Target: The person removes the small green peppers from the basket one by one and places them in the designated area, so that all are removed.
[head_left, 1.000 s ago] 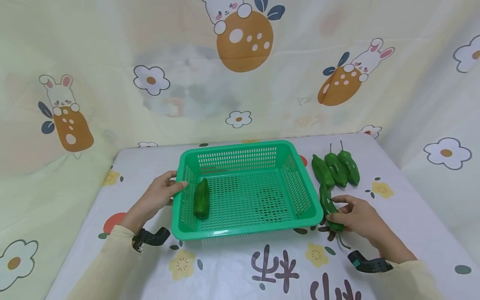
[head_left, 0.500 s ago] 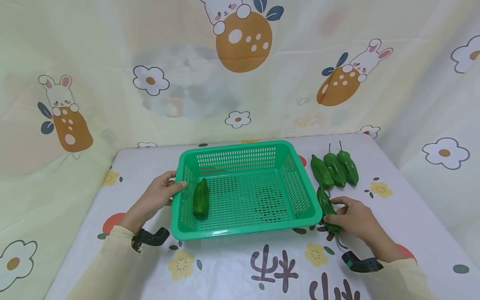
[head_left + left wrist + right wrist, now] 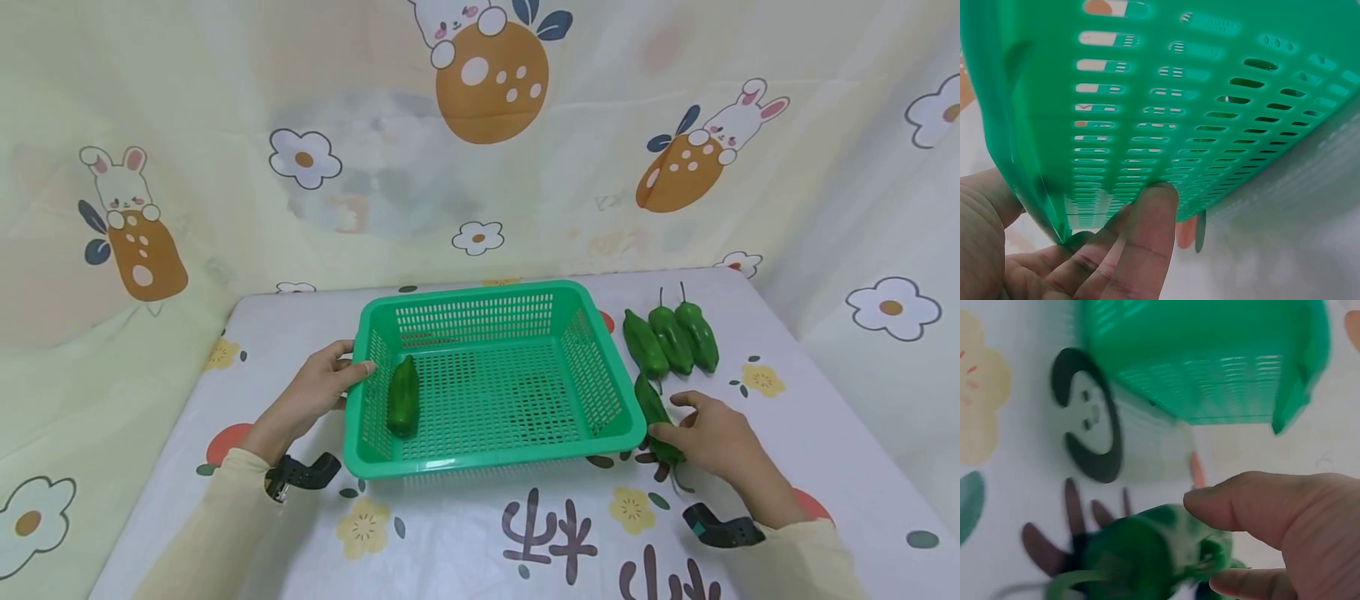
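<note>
My left hand [image 3: 322,385] grips the left rim of a green plastic basket [image 3: 495,463], thumb over the rim and fingers against the outer wall. In the left wrist view, the fingertips [image 3: 1159,200] touch the slotted side. One dark green pepper [image 3: 403,398] lies in the basket's left part. Just outside the right front corner lies another green pepper [image 3: 652,407], its stem toward me. My right hand [image 3: 716,435] is beside it, thumb at the pepper's side and index finger spread away. The right wrist view shows that pepper [image 3: 1141,553], blurred, below the thumb.
Three more green peppers [image 3: 671,340] lie side by side behind the right hand, two with stems pointing away. A white printed cloth [image 3: 442,542] covers the table. A cream curtain [image 3: 375,217] with rabbits and flowers hangs behind.
The right hand shifted the near pepper slightly left, toward the basket, then its index finger spread away from it. The left hand and basket stayed in place.
</note>
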`<action>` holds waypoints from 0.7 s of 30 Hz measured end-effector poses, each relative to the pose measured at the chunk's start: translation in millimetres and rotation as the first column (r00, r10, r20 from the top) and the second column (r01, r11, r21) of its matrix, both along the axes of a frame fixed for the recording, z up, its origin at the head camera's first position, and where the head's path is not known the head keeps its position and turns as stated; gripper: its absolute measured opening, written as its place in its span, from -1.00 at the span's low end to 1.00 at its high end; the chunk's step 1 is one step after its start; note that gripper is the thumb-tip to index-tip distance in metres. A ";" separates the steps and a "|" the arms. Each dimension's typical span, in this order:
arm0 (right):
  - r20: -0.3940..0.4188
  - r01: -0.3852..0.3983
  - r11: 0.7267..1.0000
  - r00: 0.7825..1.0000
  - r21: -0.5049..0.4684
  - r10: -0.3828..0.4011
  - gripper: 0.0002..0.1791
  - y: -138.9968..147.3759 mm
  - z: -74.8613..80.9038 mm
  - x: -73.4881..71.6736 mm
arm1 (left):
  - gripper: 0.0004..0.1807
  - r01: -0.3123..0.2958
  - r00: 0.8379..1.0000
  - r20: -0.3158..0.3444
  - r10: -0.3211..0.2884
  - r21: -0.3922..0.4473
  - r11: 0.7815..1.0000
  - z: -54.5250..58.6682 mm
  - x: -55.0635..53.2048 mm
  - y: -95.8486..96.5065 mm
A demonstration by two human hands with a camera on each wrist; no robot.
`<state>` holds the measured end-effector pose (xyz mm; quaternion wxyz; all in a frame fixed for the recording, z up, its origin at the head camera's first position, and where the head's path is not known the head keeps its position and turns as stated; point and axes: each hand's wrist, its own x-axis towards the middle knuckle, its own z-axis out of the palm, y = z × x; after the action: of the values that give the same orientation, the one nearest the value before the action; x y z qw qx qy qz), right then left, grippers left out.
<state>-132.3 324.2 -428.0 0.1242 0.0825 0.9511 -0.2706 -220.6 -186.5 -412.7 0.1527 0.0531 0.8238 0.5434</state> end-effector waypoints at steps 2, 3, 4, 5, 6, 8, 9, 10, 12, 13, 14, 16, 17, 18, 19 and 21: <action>-0.034 -0.010 1.000 0.999 0.020 0.011 -0.18 -2.3 6.4 0.7 | -0.38 -0.003 1.000 -0.001 0.003 0.001 1.000 -0.1 0.7 -1.6; -0.053 -0.011 1.000 0.999 0.022 0.012 -0.19 -3.9 9.9 1.0 | -0.38 -0.004 1.000 0.000 0.004 0.001 1.000 -0.1 1.1 -2.3; -0.072 -0.012 1.000 0.997 0.021 0.014 -0.19 -5.9 13.7 1.3 | -0.38 -0.004 1.000 0.001 0.004 0.004 1.000 -0.2 1.3 -2.9; -0.089 -0.014 1.000 0.996 0.015 0.016 -0.19 -8.0 17.7 1.5 | -0.38 -0.004 1.000 0.003 0.004 0.005 1.000 -0.3 1.4 -3.4; -0.111 -0.019 1.000 0.994 0.007 0.020 -0.20 -10.6 21.8 1.4 | -0.38 -0.004 1.000 0.005 0.004 0.005 1.000 -0.3 1.4 -3.6; -0.157 -0.032 0.999 0.987 -0.005 0.031 -0.22 -17.4 30.9 0.6 | -0.38 -0.005 1.000 0.009 0.005 0.007 1.000 -0.5 1.1 -3.9; -0.180 -0.041 0.999 0.983 -0.009 0.038 -0.22 -21.3 36.1 -0.6 | -0.38 -0.003 1.000 0.009 0.003 0.008 1.000 -0.5 0.8 -3.7; -0.199 -0.049 0.999 0.979 -0.014 0.046 -0.22 -25.6 41.8 -2.1 | -0.38 -0.002 1.000 0.009 0.002 0.008 1.000 -0.4 0.5 -3.3; -0.238 -0.075 0.997 0.969 -0.023 0.067 -0.23 -34.7 53.7 -6.2 | -0.38 0.001 1.000 0.009 -0.001 0.009 1.000 0.0 0.1 -2.6; -0.247 -0.084 0.996 0.966 -0.032 0.074 -0.24 -40.1 59.9 -8.9 | -0.38 0.000 1.000 0.007 0.000 0.009 1.000 -0.3 -0.4 -2.3; -0.257 -0.093 0.995 0.963 -0.039 0.080 -0.24 -46.0 65.6 -12.0 | -0.39 0.000 1.000 0.009 0.000 0.009 1.000 -0.3 -0.6 -2.0; -0.268 -0.114 0.992 0.959 -0.063 0.093 -0.24 -58.6 76.1 -18.6 | -0.40 -0.003 1.000 0.010 0.003 0.011 1.000 -0.7 -1.0 -1.8; -0.274 -0.127 0.989 0.956 -0.074 0.102 -0.24 -65.3 80.2 -22.4 | -0.39 -0.006 1.000 0.011 0.006 0.011 1.000 -0.9 -1.4 -1.7; -0.277 -0.143 0.986 0.954 -0.084 0.114 -0.24 -72.1 83.4 -26.4 | -0.40 -0.008 1.000 0.013 0.008 0.013 1.000 -1.1 -1.6 -1.6; -0.274 -0.154 0.984 0.954 -0.094 0.123 -0.25 -79.6 86.2 -30.3 | -0.40 -0.010 1.000 0.013 0.009 0.011 1.000 -1.5 -1.9 -1.6; -0.270 -0.190 0.973 0.951 -0.130 0.150 -0.25 -94.4 89.7 -38.5 | -0.40 -0.011 1.000 0.013 0.011 0.012 1.000 -1.5 -2.0 -1.2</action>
<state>-170.7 229.9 -338.3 0.0279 -0.0457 0.9389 -0.3399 -222.6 -187.7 -414.2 0.1549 0.0458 0.8198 0.5494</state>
